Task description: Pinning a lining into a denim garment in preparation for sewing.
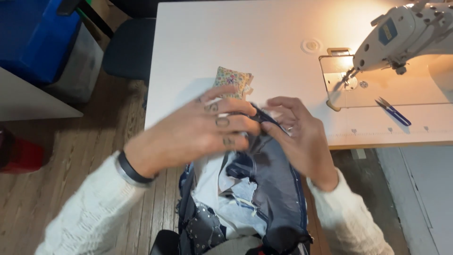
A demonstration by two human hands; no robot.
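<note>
Denim pinched at the worktop edge, nothing under the needle yet.
Both hands meet over the denim point(276, 189): left hand point(198, 130) and right hand point(297, 132) close their fingers point(236, 123) on its top fold; sewing machine point(401, 33) idle, snips point(394, 112) untouched, floral pincushion point(232, 78) just behind.

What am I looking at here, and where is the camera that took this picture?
The camera sits on a person's head and looks down at their own two hands. The left hand and the right hand meet over a bundle of dark blue and grey fabric pieces in the lap, pinching its top edge between the fingertips. In front is a white table. On it lie a small flowered cushion, partly behind the left hand, and blue thread snips. At the right stands a white sewing machine with its lamp on. The floor is wood.
</note>
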